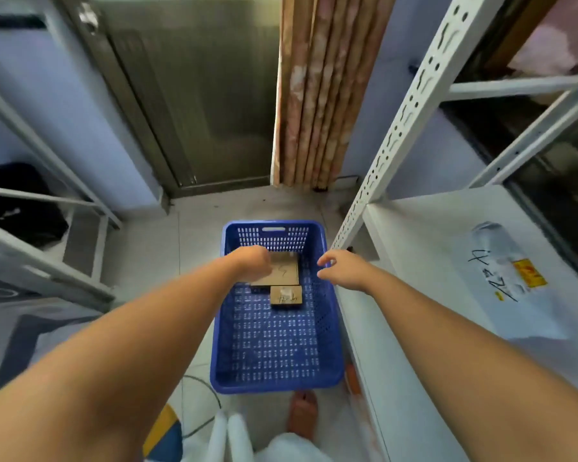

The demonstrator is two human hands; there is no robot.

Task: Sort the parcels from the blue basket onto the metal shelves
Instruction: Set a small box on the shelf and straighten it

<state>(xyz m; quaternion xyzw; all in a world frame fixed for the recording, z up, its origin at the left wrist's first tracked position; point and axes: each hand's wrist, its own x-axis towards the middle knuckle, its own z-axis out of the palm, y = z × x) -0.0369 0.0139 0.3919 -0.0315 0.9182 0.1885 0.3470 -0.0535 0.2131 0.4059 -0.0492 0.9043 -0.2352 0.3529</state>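
A blue basket (324,328) stands on the floor ahead of me. Inside it, at the far end, lies a flat cardboard parcel (286,271) with handwriting on top. A smaller cardboard parcel (286,296) sits just in front of it. My left hand (252,263) reaches into the basket and covers the left edge of the flat parcel; its fingers curl down, and whether they grip the parcel is hidden. My right hand (342,270) hovers over the basket's right rim, fingers apart and holding nothing. A white plastic-wrapped parcel (511,278) with black writing lies on the white metal shelf (414,261) at right.
The shelf's perforated upright (391,138) rises beside the basket. Another metal shelf unit (47,271) stands at left with a black bag (17,201) in it. A metal door (194,95) and a curtain (317,88) are ahead. A slippered foot (302,415) and a cable lie below.
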